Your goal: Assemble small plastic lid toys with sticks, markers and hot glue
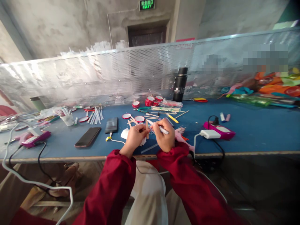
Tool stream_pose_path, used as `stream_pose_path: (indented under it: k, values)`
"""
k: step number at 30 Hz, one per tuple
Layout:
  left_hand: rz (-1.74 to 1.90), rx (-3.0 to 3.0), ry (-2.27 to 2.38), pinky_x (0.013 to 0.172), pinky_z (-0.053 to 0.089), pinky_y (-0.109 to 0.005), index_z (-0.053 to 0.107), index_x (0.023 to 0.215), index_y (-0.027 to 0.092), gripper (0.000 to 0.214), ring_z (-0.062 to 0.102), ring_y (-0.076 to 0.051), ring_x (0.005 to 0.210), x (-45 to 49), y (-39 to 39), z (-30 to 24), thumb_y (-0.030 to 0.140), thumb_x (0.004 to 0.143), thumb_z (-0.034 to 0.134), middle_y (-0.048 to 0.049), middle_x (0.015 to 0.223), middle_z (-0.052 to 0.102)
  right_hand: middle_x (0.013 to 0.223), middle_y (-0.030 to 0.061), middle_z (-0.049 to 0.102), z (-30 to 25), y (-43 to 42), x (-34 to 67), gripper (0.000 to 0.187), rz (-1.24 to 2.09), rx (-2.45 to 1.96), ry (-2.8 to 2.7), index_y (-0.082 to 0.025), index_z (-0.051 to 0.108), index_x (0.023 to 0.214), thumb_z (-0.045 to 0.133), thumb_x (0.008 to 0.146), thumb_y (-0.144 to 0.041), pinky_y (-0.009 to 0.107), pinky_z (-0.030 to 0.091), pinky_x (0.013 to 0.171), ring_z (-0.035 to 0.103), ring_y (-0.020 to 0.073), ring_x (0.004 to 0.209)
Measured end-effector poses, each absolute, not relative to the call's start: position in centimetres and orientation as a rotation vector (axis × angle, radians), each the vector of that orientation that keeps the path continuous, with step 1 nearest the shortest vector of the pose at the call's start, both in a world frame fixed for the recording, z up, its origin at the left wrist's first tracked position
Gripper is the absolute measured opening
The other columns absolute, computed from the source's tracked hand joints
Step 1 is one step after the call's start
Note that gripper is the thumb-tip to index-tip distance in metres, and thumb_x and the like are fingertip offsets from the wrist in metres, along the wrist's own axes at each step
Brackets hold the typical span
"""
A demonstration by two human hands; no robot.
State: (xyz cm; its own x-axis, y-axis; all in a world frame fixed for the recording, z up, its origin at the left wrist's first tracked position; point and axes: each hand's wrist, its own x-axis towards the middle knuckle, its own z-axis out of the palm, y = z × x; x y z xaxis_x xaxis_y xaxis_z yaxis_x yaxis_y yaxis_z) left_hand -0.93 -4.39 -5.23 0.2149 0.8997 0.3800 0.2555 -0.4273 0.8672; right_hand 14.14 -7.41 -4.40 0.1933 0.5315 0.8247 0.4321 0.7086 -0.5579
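Note:
Both my hands work together just above the near edge of the blue table [246, 131]. My left hand [134, 137] is closed, pinching a thin wooden stick [147, 129] held upright. My right hand [164, 137] is closed round a white pen-like tool [159, 128] whose tip points left at the stick. Under my hands lie a piece of white paper [124, 133] and a pink glue gun [181, 137]. Both my sleeves are dark red.
A black phone [87, 137] lies left of my hands. A black flask [180, 84] stands at the back by a perforated metal screen [93, 78]. Red tape rolls [150, 100], sticks, a plastic cup [67, 119], purple power strips [219, 130] and cables lie about.

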Motion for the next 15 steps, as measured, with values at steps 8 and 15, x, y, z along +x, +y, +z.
stream_pose_path:
  k: [8, 15]
  values:
    - [1.235, 1.853, 1.041, 0.051, 0.034, -0.022, 0.066, 0.073, 0.017, 0.031, 0.049, -0.011, 0.053, -0.94, -4.30, -5.42, 0.046, 0.084, 0.067, 0.0023, 0.059, 0.060, 0.075, 0.0016, 0.073, -4.36, -7.42, 14.19, 0.018, 0.092, -0.827, -1.443, -0.024, 0.059, 0.080, 0.060, 0.096, -0.032, 0.031, 0.050, 0.064, 0.068, 0.0185, 0.068]
    - [1.248, 1.816, 1.007, 0.052, 0.035, -0.023, 0.069, 0.079, 0.016, 0.029, 0.048, -0.011, 0.053, -0.91, -4.04, -5.71, 0.045, 0.084, 0.068, 0.0026, 0.059, 0.059, 0.074, 0.0013, 0.073, -4.43, -7.35, 14.20, 0.021, 0.093, -0.853, -1.427, -0.025, 0.057, 0.078, 0.059, 0.096, -0.036, 0.031, 0.051, 0.063, 0.068, 0.0184, 0.067]
